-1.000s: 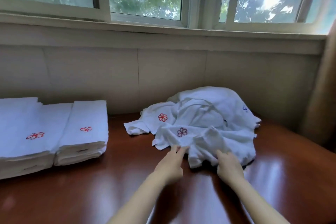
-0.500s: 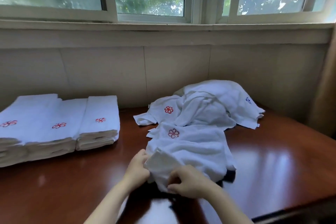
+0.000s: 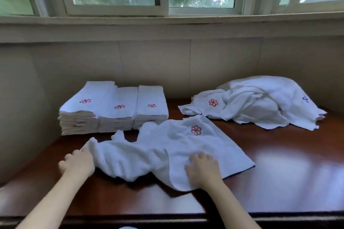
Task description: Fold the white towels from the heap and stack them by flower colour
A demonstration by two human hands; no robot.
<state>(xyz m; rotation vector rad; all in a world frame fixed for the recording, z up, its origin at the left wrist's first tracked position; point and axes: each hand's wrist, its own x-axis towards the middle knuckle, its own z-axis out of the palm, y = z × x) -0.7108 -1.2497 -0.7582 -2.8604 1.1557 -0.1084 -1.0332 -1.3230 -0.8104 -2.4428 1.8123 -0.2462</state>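
— What are your hands doing?
— Your left hand [image 3: 78, 162] is gripping the bunched left end of the white terry towel with a red-and-blue flower [image 3: 186, 147]; your right hand [image 3: 203, 168] is lying flat, fingers relaxed, pressing its near edge.
— Where is the towel lying?
— It is spreading across the glossy reddish-brown wooden table [image 3: 279, 182], just before three folded white towel stacks [image 3: 115, 109], with the rumpled white towel heap [image 3: 260, 102] sitting back right.

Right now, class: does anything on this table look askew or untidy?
Yes. The towel under both hands is only half spread: its left end is bunched and wrinkled where the left hand grips it. The heap behind is crumpled.
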